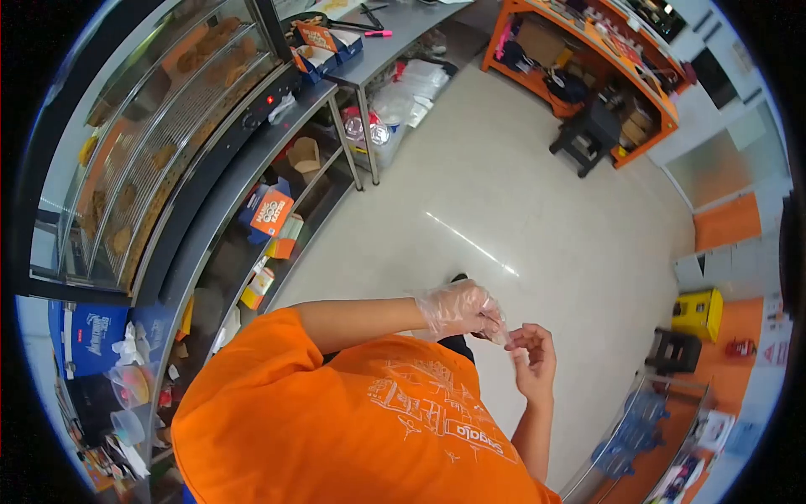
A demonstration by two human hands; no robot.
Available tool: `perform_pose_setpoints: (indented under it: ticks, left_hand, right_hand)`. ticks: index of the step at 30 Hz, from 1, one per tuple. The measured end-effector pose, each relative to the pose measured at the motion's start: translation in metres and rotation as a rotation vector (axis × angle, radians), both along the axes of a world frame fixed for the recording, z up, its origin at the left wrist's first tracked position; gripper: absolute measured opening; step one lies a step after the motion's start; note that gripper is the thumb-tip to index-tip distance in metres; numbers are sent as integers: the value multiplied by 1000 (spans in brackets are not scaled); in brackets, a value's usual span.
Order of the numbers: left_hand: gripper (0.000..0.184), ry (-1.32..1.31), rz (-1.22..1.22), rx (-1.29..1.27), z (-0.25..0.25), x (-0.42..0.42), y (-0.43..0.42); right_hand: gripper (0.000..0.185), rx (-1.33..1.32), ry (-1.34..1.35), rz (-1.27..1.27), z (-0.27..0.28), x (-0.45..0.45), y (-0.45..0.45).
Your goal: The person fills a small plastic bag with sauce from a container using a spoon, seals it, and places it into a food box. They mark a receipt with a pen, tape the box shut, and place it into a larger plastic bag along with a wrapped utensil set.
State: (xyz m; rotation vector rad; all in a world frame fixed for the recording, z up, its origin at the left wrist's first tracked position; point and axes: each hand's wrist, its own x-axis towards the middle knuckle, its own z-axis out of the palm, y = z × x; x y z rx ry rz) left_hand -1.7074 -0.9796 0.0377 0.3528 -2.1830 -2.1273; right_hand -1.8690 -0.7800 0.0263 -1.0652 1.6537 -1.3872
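My left hand (463, 311) wears a clear, loose plastic glove that reaches past the wrist. Its fingers are curled together and point toward my right hand; what they hold, if anything, is hidden. My right hand (535, 361) is bare, with thumb and fingers drawn together at the clear plastic by the gloved fingertips. Both hands meet in front of my orange shirt (336, 420), above the floor.
On my left, a glass display warmer (159, 151) with fried food stands on a metal counter (206, 227). Boxes (273, 208) fill the shelf below. Ahead are an orange workbench (588, 67) and a black stool (585, 134). Water jugs (634, 433) stand on a right-hand rack.
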Motion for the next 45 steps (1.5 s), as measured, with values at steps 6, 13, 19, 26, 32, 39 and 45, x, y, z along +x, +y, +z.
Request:
perform_pose_setpoints:
  ticks: [6, 13, 19, 26, 32, 39, 45]
  left_hand:
    - [17, -152, 397, 232, 2, -60, -152]
    - [15, -11, 888, 262, -2, -94, -304]
    - [17, 50, 1065, 297, -38, -113, -462]
    - [16, -113, 991, 190, -30, -117, -654]
    - [16, -199, 975, 132, -28, -132, -757]
    - [15, -386, 1207, -117, -16, -131, -835]
    - [28, -575, 1305, -255, -40, -188, -901]
  right_hand:
    - [41, -127, 136, 198, -36, -122, -226]
    - [37, -118, 70, 638, 14, -181, -503]
    - [40, -202, -359, 697, 5, -181, -694]
    - [63, -86, -142, 752, -1, -213, -874]
    - [56, -30, 121, 965, 1, -215, -993]
    - [48, -231, 348, 1428, -16, -184, -1141]
    - [45, -263, 487, 1724, -25, -220, -1256]
